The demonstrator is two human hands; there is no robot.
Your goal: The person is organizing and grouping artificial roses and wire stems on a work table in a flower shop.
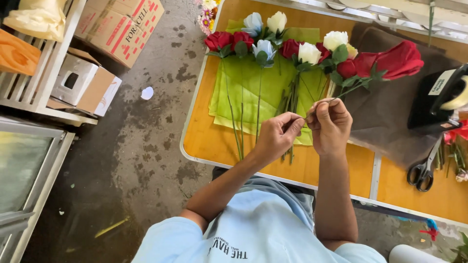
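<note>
My left hand [279, 135] and my right hand [330, 124] meet over the orange table [209, 139], both pinching the thin stem of a red artificial rose [390, 62] whose bloom lies off to the right. Below and behind my hands, several red, white and pale blue artificial flowers [273, 41] lie in a row on sheets of green wrapping paper [246, 90], their green stems pointing toward me.
A brown cloth sheet [390, 109] lies at the right, with a black tape dispenser [438, 100] on it and black-handled scissors [423, 171] beside it. Cardboard boxes [112, 29] and a white rack [34, 87] stand on the concrete floor at left.
</note>
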